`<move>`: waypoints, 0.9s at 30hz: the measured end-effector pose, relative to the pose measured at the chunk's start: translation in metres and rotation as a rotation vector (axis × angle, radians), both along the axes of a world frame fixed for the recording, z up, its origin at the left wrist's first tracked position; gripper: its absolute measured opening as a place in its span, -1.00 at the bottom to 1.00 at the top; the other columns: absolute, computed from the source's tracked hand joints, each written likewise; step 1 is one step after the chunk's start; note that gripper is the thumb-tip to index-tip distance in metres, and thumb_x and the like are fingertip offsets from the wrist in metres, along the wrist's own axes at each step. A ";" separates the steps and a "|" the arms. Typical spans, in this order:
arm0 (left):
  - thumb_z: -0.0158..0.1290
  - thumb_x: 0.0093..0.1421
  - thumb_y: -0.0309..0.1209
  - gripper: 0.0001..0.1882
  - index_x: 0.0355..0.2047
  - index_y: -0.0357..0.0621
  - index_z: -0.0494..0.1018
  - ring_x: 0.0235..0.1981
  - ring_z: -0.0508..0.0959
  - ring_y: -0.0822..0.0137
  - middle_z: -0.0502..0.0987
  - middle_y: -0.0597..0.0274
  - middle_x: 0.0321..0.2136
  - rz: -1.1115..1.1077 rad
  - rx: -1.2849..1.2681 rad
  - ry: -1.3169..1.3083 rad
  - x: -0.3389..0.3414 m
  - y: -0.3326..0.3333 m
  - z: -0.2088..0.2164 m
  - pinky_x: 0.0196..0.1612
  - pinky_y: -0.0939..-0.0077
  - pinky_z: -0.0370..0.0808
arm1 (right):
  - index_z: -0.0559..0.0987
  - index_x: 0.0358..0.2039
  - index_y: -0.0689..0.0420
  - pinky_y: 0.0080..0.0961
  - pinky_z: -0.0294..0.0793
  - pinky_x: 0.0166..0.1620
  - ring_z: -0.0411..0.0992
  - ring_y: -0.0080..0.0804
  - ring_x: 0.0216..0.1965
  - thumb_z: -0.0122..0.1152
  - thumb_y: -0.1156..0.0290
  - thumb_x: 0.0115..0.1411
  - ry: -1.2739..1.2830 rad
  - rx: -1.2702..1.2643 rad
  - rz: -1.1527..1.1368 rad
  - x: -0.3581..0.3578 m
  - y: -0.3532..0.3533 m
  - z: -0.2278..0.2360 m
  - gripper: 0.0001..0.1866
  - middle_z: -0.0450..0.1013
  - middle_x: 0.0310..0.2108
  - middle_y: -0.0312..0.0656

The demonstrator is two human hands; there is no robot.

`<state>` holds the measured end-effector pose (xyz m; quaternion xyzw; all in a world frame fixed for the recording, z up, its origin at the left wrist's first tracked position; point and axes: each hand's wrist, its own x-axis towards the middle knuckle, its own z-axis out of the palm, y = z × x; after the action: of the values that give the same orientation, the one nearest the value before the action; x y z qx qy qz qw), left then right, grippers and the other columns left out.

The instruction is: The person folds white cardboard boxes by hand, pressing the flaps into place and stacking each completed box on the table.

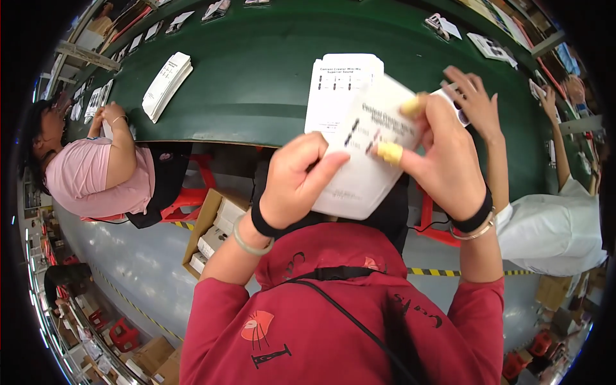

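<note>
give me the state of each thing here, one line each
left hand: closed on the lower left edge of the white carton
right hand: gripping the carton's right side, yellow finger guards on
white carton: flat, unfolded, held up off the table
printed sheets: lying flat on the green table
leaflet stack: piled, untouched
cardboard box: open on the floor, white packs inside

green table, grey floor, red stools

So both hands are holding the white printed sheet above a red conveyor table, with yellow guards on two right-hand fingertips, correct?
Not quite: the head view shows the conveyor table is green, not red. The left hand and right hand do hold the white printed sheet, with yellow guards on right fingertips.
</note>
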<state>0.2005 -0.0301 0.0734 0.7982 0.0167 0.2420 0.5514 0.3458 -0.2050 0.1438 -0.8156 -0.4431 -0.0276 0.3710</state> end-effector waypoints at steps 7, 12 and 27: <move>0.20 0.10 -0.35 -0.17 0.32 -0.24 0.05 0.18 0.37 0.13 0.32 -0.04 0.17 -0.752 -1.209 0.417 -0.034 -0.033 -0.019 0.16 0.28 0.38 | 0.54 -0.46 0.23 -0.54 0.24 -0.50 0.22 -0.54 -0.55 0.53 0.32 -0.04 0.324 -0.052 0.265 -0.019 -0.022 -0.022 -0.67 0.26 -0.50 -0.29; 0.14 0.10 -0.37 -0.10 0.38 -0.30 -0.06 0.29 0.28 0.04 0.23 -0.16 0.26 -0.880 -1.452 0.415 -0.048 -0.039 -0.032 0.32 0.15 0.24 | 0.55 -0.42 0.22 -0.55 0.28 -0.49 0.33 -0.55 -0.53 0.48 0.38 0.02 -0.045 -0.214 0.328 -0.033 -0.041 -0.001 -0.74 0.35 -0.48 -0.26; 0.07 0.28 -0.50 -0.49 0.22 -0.35 0.27 0.06 0.51 0.32 0.52 0.06 0.03 -0.491 -1.067 0.678 -0.082 -0.049 -0.021 0.13 0.41 0.43 | 0.48 -0.26 0.26 -0.62 0.50 -0.26 0.48 -0.61 -0.32 0.29 0.53 0.20 0.887 0.001 0.210 -0.069 -0.081 -0.038 -0.83 0.48 -0.37 -0.26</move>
<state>0.1190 -0.0793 0.0527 0.4290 0.1241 -0.1953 0.8732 0.2770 -0.2861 0.1061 -0.6991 -0.3218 0.3617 0.5262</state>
